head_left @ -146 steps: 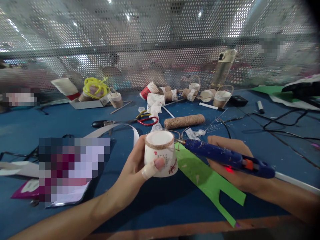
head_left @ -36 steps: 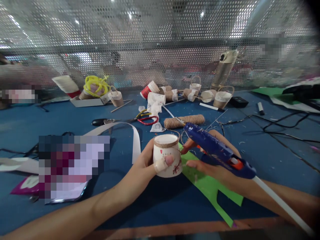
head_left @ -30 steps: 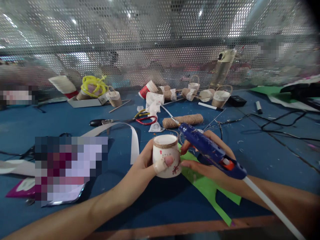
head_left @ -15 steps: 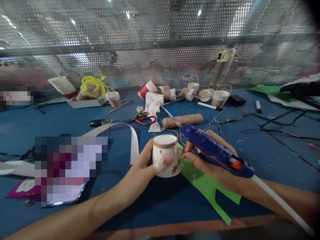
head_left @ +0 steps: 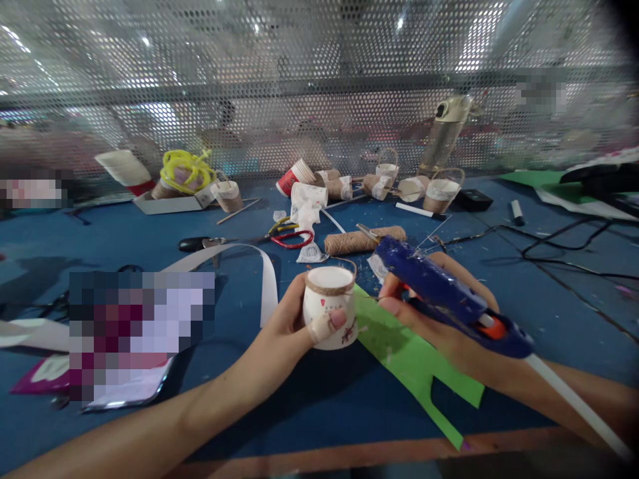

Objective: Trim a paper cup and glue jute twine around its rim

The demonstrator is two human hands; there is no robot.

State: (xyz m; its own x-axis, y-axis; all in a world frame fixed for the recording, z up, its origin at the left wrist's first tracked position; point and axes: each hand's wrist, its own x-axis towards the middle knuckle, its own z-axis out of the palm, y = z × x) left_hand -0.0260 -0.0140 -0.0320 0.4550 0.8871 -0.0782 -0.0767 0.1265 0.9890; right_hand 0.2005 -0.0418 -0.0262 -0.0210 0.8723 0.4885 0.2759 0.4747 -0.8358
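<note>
My left hand (head_left: 292, 326) is wrapped round a small white paper cup (head_left: 319, 306) with a printed flower branch, its bandaged thumb across the front. A band of twine (head_left: 330, 291) circles the cup just under the rim, and a loose loop rises at its right side. In my right hand (head_left: 424, 326) is a blue glue gun (head_left: 434, 279), its nozzle pointing up and left above the cup's right side. A white glue stick (head_left: 564, 389) sticks out of its back. Thumb and forefinger of that hand are pinched beside the cup, seemingly on the twine.
Beneath my right hand lies green paper (head_left: 394, 346). Behind the cup are a twine roll (head_left: 352, 241), red-handled scissors (head_left: 294, 239) and several twine-wrapped cups. White paper strip (head_left: 268, 286) curls at left, near a phone (head_left: 130, 392). A black cable (head_left: 549, 256) runs right.
My right hand has moved right, away from the cup, carrying the glue gun with it. The left hand and cup have barely shifted.
</note>
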